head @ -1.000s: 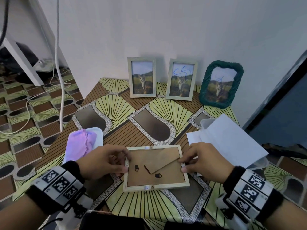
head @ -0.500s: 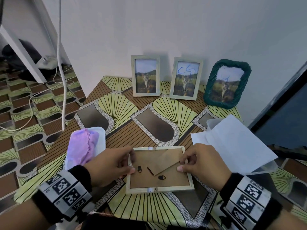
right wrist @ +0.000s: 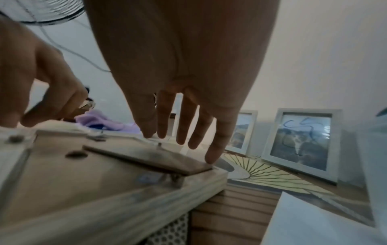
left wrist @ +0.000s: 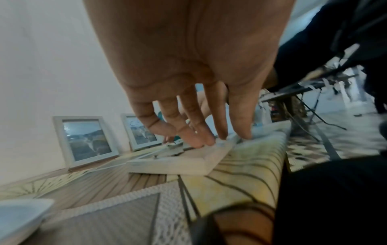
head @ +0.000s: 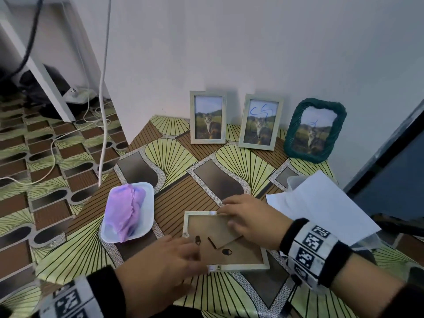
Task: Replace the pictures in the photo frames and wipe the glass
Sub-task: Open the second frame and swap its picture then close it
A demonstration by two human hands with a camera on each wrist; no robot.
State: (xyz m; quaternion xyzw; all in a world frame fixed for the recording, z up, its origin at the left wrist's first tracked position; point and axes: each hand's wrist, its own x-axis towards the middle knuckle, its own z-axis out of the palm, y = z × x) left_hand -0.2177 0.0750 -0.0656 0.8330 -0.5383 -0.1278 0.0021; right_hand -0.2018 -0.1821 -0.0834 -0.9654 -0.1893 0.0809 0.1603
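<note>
A pale wooden photo frame lies face down near the table's front edge, its brown backing and folded stand facing up. My left hand reaches to the frame's near left corner, and its straight fingers touch the frame by a small clip. My right hand lies over the far edge, fingers straight and touching the backing of the frame. A purple cloth rests in a white tray to the left.
Three frames with cat pictures lean on the wall: a clean one, one with blue scribble, and a green woven one. White paper lies over a clear container on the right. A cable hangs left.
My left hand slid from the frame's left side down to its near left corner. My right hand moved from the right edge to the far edge. The frame stays face down.
</note>
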